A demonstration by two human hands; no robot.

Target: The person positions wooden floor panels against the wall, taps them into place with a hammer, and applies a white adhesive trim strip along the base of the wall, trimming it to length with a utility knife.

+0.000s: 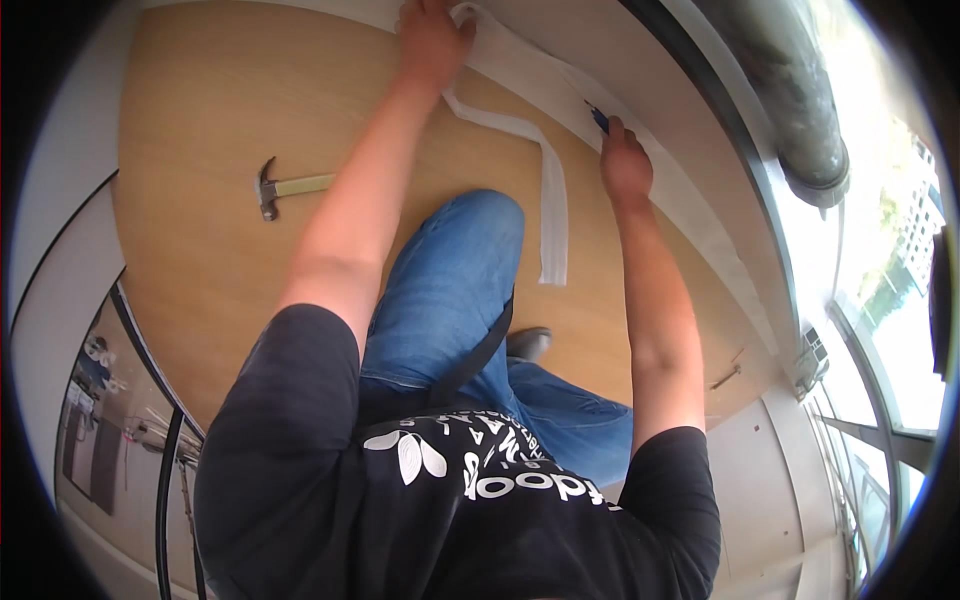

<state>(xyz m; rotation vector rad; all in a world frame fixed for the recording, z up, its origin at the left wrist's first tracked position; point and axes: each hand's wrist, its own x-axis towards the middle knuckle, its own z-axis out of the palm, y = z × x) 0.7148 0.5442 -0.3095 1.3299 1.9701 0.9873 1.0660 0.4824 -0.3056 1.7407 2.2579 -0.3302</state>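
My left hand (432,40) presses on a white strip (520,75) that runs along the base of the wall at the far edge of the wooden floor (210,240). A loose end of that white strip (553,210) hangs free and lies across the floor toward my knee. My right hand (626,165) grips a small blue-handled tool (598,119) with its tip against the strip on the wall. I kneel on the floor in blue jeans, one knee (480,215) forward between my arms.
A hammer (287,187) with a light wooden handle lies on the floor to my left. A thick grey pipe (790,90) runs above the wall at the right, beside bright windows (900,300). Small bits of debris (727,375) lie near the right wall.
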